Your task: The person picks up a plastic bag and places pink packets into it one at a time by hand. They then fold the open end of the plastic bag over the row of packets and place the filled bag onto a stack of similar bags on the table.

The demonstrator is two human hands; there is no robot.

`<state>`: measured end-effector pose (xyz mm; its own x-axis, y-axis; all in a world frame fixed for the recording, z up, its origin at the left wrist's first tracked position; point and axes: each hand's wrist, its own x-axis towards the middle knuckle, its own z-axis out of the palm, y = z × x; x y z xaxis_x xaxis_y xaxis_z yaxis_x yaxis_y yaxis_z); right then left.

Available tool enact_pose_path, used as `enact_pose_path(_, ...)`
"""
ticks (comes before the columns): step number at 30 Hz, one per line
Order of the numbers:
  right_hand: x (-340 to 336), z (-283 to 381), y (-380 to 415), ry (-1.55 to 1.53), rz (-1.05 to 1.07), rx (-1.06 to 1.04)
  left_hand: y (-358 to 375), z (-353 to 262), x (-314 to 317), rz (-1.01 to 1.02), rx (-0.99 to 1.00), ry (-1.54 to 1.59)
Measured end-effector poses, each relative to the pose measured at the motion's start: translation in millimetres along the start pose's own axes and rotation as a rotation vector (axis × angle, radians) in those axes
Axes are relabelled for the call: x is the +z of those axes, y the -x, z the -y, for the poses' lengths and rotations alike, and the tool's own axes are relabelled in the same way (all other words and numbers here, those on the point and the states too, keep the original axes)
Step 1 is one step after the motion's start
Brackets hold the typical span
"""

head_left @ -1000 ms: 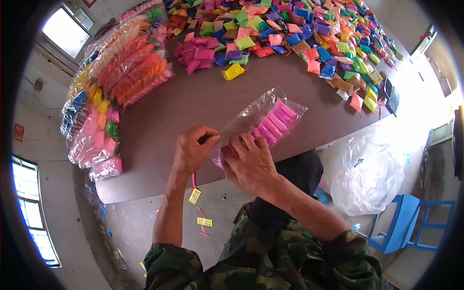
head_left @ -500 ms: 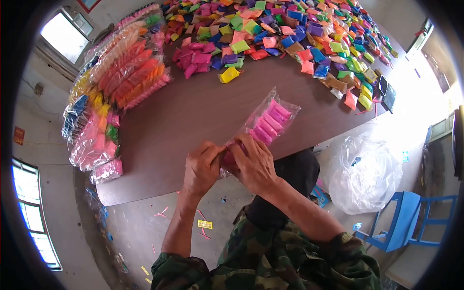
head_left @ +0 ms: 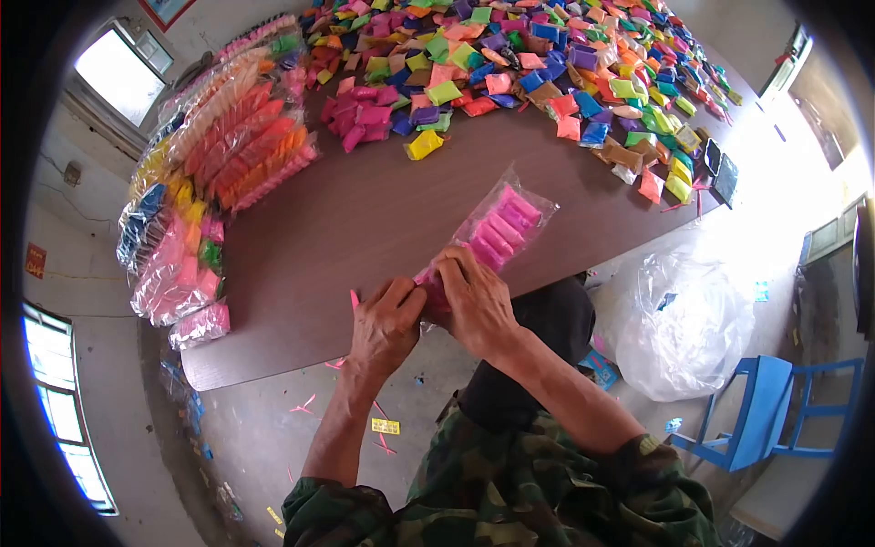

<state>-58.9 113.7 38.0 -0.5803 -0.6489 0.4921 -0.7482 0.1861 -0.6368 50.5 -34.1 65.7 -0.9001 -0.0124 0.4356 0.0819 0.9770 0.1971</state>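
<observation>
At table's near edge — clear bag [head_left: 497, 228] of pink packets, both hands' [head_left: 474, 301] grip clenched on its end.

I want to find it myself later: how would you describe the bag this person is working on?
On the brown table, look at the near edge, away from the heap of small coloured packets. The clear bag lies there alone, its near end gripped by the left hand and right hand. It holds only pink packets in a row.
</observation>
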Motion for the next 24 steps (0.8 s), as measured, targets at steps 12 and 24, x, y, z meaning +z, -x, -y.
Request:
enact_pose_path(12, -43.5, -7.2, -11.5, 0.041, 0.081, -0.224, 2.7, -9.3, -10.6, 0.119, 0.047, -0.118)
enact_pose_path(24, -40.2, -35.3, -12.9, -0.011, 0.143, -0.283, 14.7, -30.0, -5.0, 0.066, -0.07, -0.139)
